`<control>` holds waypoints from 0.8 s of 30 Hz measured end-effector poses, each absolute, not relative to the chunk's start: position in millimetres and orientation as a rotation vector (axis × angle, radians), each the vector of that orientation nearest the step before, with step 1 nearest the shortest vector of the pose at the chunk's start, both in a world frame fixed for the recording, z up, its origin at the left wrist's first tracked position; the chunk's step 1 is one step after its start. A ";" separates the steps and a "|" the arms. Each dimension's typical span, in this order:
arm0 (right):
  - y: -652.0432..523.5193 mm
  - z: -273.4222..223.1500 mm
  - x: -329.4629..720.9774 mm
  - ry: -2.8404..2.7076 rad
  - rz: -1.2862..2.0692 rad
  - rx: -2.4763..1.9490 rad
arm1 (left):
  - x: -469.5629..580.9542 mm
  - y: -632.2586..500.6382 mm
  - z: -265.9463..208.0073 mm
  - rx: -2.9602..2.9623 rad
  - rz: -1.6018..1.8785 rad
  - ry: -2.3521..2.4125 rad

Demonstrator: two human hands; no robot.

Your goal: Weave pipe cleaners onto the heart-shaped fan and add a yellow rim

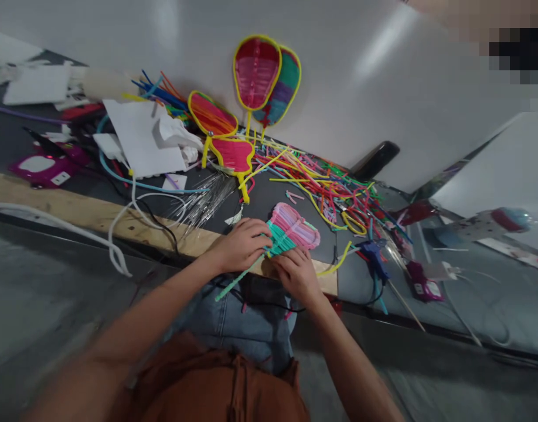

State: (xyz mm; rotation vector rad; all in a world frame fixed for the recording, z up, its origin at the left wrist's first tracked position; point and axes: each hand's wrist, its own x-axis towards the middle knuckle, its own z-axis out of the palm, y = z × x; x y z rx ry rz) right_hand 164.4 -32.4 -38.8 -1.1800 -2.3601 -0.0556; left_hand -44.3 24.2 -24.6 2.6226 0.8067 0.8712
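Note:
A pipe-cleaner piece (290,230), pink and lilac at the top and turquoise at the lower left, sits between my two hands at the table's front edge. My left hand (245,243) grips its turquoise left side with curled fingers. Along the lower edge, my right hand (299,274) presses its fingers against the piece, thumb tucked below. A green twisted stem (238,279) sticks out down and left from under my left hand. The fingertips of both hands are partly hidden by the piece.
Behind lie loose pipe cleaners (313,176) and fan shapes edged in yellow, one being a red fan (256,70). A blue glue gun (374,258) is at right. White paper (141,138), cables and a purple device (49,166) are at left.

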 end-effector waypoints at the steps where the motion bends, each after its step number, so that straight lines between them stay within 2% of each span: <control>1: -32.7 -38.9 164.4 -2.351 -0.047 -1.180 | -47.3 20.7 -24.2 2.613 0.909 0.863; 4: -33.5 -38.5 164.1 -2.328 -0.026 -1.167 | -56.8 8.6 -23.1 2.601 0.925 0.978; 13: -34.3 -29.6 164.8 -2.394 -0.008 -1.158 | -59.6 -7.2 -28.4 2.751 0.648 0.870; 24: -41.1 -31.5 166.0 -2.246 0.022 -1.239 | -47.2 -18.8 -31.3 2.683 0.713 1.024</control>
